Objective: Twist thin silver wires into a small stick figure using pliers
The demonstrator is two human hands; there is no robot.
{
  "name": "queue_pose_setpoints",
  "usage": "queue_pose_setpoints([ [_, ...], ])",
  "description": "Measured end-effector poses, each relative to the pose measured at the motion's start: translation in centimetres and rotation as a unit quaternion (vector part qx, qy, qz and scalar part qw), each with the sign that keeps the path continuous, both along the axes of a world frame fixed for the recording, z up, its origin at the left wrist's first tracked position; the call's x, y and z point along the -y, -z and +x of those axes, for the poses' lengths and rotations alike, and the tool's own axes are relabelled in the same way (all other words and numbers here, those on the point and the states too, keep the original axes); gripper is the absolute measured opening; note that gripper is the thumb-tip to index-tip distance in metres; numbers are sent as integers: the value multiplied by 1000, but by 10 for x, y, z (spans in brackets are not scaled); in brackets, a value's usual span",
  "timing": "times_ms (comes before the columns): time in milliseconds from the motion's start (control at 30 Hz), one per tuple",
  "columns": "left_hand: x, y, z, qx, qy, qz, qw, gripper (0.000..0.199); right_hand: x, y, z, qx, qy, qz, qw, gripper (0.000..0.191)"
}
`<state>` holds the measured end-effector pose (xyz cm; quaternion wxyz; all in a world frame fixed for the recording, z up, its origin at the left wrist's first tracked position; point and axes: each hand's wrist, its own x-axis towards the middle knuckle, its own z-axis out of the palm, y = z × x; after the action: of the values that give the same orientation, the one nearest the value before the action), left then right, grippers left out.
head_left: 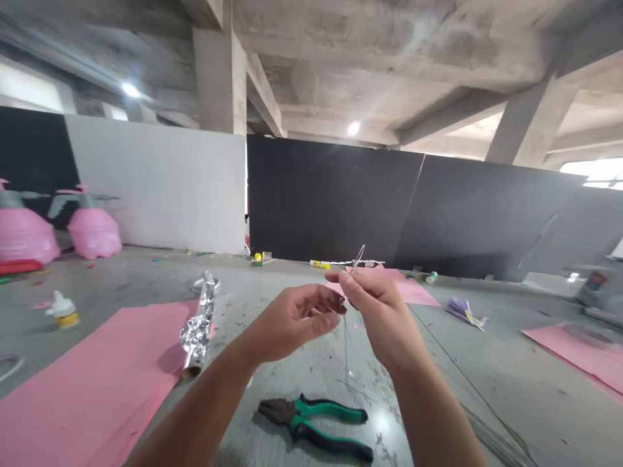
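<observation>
Green-and-black pliers (311, 425) lie at bottom center of the frame. Above them, mid-frame, the right hand (377, 308) pinches a thin, looped wire (359, 254) while the left hand (304, 318) curls its fingers beside it; whether they grip is unclear. Crumpled foil (197, 331) sits left of center.

A grey table (228, 402) holds green-handled pliers (311, 425), crumpled foil (197, 327), pink sheets (111, 376) and a small glue bottle (63, 311).

Both forearms reach forward, left hand (304, 319) and right hand (377, 303) together, fingers curled.
</observation>
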<state>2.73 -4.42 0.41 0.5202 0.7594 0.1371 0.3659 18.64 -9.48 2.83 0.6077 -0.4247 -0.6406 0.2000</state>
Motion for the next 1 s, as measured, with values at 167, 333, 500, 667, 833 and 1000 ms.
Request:
queue_pose_setpoints([
  [167,7,6,14,4,4,-50,999,17,0,3,3,-28,-88,-97,991,39],
  [333,4,18,20,87,63,-156,982,26,1,6,4,-36,-100,-129,986,33],
  [500,0,22,21,143,148,-267,941,38,0,3,1,2,-47,-103,994,32],
  [667,-1,25,24,145,129,-267,944,32,-4,4,0,66,4,-65,996,41],
  [833,-3,32,27,116,75,-213,967,34,-4,6,1,29,-73,-130,988,38],
  [1000,-3,34,31,83,13,-153,985,27,-5,5,2,45,-6,-122,991,32],
])
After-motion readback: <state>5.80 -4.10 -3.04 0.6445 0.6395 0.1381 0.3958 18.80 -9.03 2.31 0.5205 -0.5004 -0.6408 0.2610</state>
